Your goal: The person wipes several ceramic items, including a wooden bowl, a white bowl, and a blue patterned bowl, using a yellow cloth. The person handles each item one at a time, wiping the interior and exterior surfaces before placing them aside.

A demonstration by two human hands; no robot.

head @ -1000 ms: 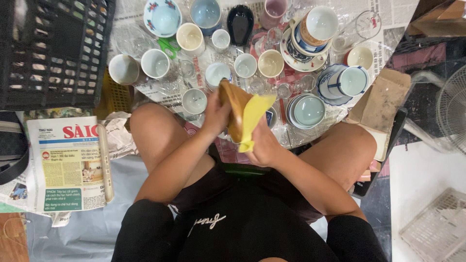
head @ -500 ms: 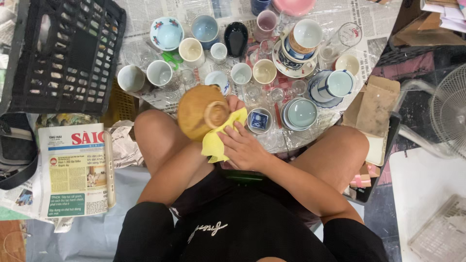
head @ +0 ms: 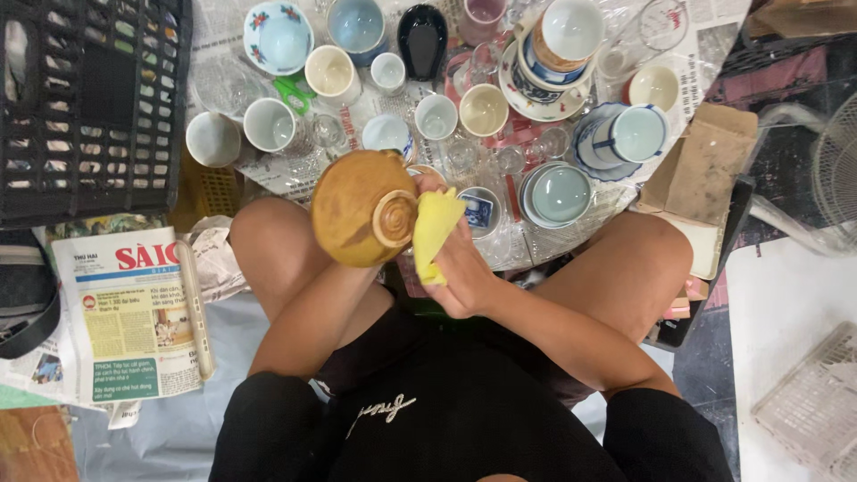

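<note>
I sit with an ochre ceramic bowl (head: 357, 210) held above my left knee, its round foot ring facing the camera. My left hand (head: 355, 273) grips it from underneath and is mostly hidden behind it. My right hand (head: 457, 268) holds a folded yellow cloth (head: 434, 228) pressed against the bowl's right side, beside the foot ring. Just beyond the bowl, several cups, bowls and glasses stand on spread newspaper (head: 223, 54).
A black plastic crate (head: 85, 107) stands at the upper left. A folded newspaper (head: 129, 312) lies by my left thigh. Green scissors (head: 290, 89) lie among the cups. A cardboard box (head: 705, 165) sits right, with a white basket (head: 808, 411) lower right.
The bowl has been turned in my left hand, from edge-on to foot ring up. The yellow cloth has moved from below the bowl to its right side.
</note>
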